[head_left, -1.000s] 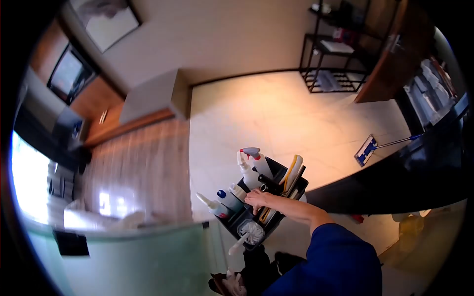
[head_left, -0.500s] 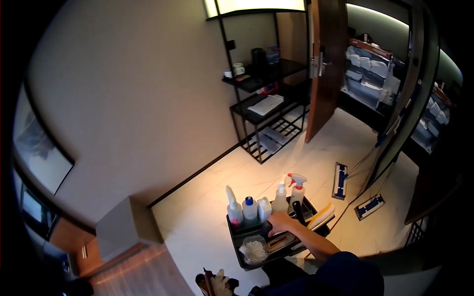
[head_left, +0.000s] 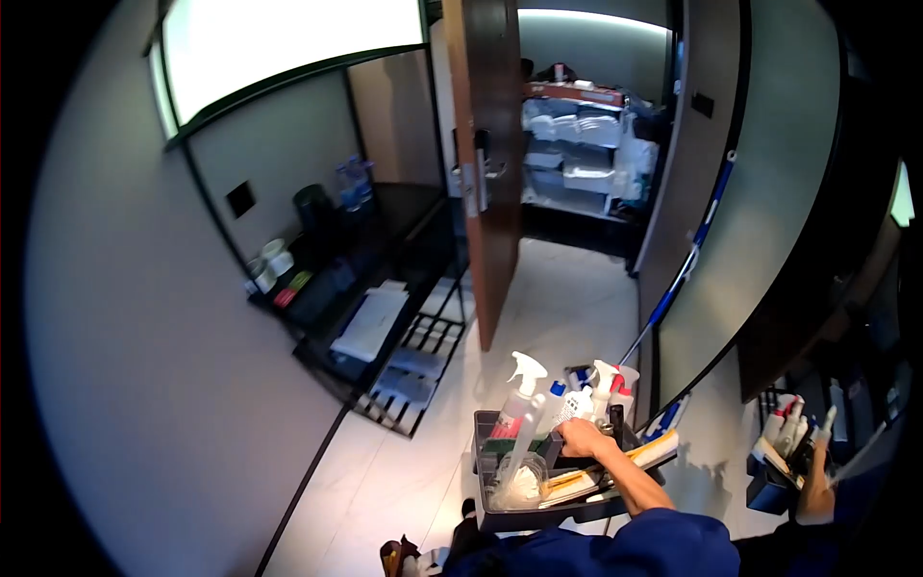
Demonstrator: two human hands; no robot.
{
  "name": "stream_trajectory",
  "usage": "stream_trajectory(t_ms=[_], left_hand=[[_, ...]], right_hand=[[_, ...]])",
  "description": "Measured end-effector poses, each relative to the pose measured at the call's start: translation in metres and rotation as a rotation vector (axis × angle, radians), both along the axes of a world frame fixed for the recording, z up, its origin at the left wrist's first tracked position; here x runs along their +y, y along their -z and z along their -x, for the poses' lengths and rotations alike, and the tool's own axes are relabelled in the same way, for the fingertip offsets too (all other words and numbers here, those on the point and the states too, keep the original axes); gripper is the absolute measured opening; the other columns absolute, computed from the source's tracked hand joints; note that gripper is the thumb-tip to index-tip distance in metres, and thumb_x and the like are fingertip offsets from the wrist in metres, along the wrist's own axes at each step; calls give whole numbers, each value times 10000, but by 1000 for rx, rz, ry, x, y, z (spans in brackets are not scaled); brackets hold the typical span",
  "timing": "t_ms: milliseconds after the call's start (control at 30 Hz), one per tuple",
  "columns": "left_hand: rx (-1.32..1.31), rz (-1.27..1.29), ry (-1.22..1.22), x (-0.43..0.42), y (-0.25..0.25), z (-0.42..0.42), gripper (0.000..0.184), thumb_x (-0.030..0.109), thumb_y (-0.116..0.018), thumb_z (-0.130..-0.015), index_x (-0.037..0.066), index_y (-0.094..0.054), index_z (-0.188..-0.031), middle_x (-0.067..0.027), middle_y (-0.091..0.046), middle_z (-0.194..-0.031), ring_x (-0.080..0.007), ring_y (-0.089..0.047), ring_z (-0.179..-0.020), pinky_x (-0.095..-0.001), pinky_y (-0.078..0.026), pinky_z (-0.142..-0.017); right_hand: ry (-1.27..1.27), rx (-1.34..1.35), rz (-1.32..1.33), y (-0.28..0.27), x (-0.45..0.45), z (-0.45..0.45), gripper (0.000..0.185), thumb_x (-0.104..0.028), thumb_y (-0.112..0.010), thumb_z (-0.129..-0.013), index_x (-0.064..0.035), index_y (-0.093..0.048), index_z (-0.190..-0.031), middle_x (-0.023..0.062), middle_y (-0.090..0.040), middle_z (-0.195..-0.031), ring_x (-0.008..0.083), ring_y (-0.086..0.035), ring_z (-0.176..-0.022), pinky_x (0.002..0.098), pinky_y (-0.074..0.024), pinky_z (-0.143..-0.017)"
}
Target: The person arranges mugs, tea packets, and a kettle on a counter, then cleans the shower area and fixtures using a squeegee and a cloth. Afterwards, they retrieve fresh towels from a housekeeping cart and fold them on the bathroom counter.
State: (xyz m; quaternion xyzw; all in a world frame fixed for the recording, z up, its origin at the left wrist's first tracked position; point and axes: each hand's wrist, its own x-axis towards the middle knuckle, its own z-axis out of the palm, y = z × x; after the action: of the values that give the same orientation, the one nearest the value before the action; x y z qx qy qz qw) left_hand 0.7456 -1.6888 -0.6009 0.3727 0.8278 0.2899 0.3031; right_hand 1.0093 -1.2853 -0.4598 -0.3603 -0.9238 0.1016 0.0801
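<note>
My right hand [head_left: 582, 439] is closed around the middle handle of a black cleaning caddy [head_left: 538, 520], carrying it above the floor. Spray bottles stand along its far side, among them a clear one with a white trigger [head_left: 524, 380] and a white-topped one [head_left: 604, 385]. A blue-capped bottle [head_left: 556, 394] is between them. Nearer me, a clear tub [head_left: 522, 484] holds something white. A brush with yellow and white parts [head_left: 654, 450] lies at the right end. At the bottom edge is a brown and pale bundle [head_left: 409, 558]; my left hand cannot be made out there.
An open wooden door [head_left: 486, 173] is ahead, with a stocked linen cart [head_left: 582, 144] beyond. Left stands a black shelf unit [head_left: 409, 250] with cups, bottles and papers. A blue-handled flat mop [head_left: 687, 264] leans against the right side. A mirror at right reflects the caddy [head_left: 769, 486].
My view has turned and come closer to the doorway and shelf unit. The caddy has travelled along in my right hand and now hangs before the mop's foot.
</note>
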Motion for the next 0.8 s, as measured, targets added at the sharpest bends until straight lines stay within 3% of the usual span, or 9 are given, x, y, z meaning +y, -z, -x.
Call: stream_trajectory(t_ms=[133, 167, 300, 400, 467, 633, 667, 733, 800], left_hand=[[39, -172, 147, 75, 27, 33, 320, 381, -546, -826, 122, -622, -1000, -131, -630, -907, -300, -606, -835, -446, -477, -683], [49, -199, 177, 86, 38, 35, 319, 379, -547, -825, 122, -622, -997, -131, -630, -905, -300, -607, -834, -446, -478, -682], [43, -237, 264, 127, 22, 34, 312, 373, -550, -820, 121, -623, -989, -131, -631, -900, -300, -608, -830, -447, -479, -680], [62, -268, 312, 163, 28, 22, 307, 368, -552, -816, 120, -624, -982, -131, -631, -895, -300, -610, -828, -447, -480, -678], [52, -275, 327, 176, 3, 19, 304, 365, -554, -813, 119, -625, -978, -131, -632, -893, -300, -610, -826, -447, -480, -676], [45, -309, 364, 152, 21, -4, 295, 357, -557, -807, 118, -626, -967, -131, -633, -886, -300, -612, -821, -448, -481, -673], [33, -286, 353, 185, 4, -10, 294, 355, -558, -805, 117, -626, -964, -131, -633, -884, -300, -613, -820, -448, -482, -672], [32, -303, 362, 200, 10, -18, 290, 352, -560, -803, 117, -627, -960, -132, -633, -882, -300, -613, -818, -448, -482, -671], [43, -325, 367, 231, 39, -33, 287, 348, -561, -800, 116, -627, -956, -132, -634, -879, -300, -614, -816, -449, -483, -669]], right_hand=[[156, 98, -158, 63, -6, -22, 250, -128, -605, -642, -59, -657, -877, 208, -641, -800, 390, -619, -816, 453, -503, -721], [229, 101, -123, 80, -15, -29, 390, -70, -592, -622, -78, -651, -1008, 218, -646, -855, 395, -617, -852, 467, -500, -762], [345, 169, -168, 61, -12, -51, 261, -102, -599, -618, -47, -655, -867, 219, -638, -823, 394, -613, -841, 461, -501, -743], [320, 140, -131, 84, 13, -63, 268, -117, -607, -620, -46, -658, -873, 217, -640, -833, 390, -613, -846, 456, -501, -752], [304, 111, -198, 58, 10, -67, 340, -144, -626, -601, -59, -662, -927, 204, -645, -847, 382, -614, -836, 456, -502, -756], [320, 91, -123, 63, -42, -85, 434, -148, -627, -592, -83, -660, -1019, 197, -648, -875, 373, -610, -872, 449, -498, -786], [313, 82, -107, 46, 19, -90, 436, -150, -625, -592, -88, -660, -1022, 196, -649, -878, 372, -610, -872, 449, -497, -787], [308, 119, -166, 45, 44, -89, 440, -153, -622, -592, -96, -660, -1027, 193, -650, -885, 371, -610, -872, 449, -496, -789], [267, 138, -193, 85, 107, -111, 421, -155, -619, -595, -85, -652, -1008, 199, -647, -864, 378, -612, -836, 449, -499, -773]])
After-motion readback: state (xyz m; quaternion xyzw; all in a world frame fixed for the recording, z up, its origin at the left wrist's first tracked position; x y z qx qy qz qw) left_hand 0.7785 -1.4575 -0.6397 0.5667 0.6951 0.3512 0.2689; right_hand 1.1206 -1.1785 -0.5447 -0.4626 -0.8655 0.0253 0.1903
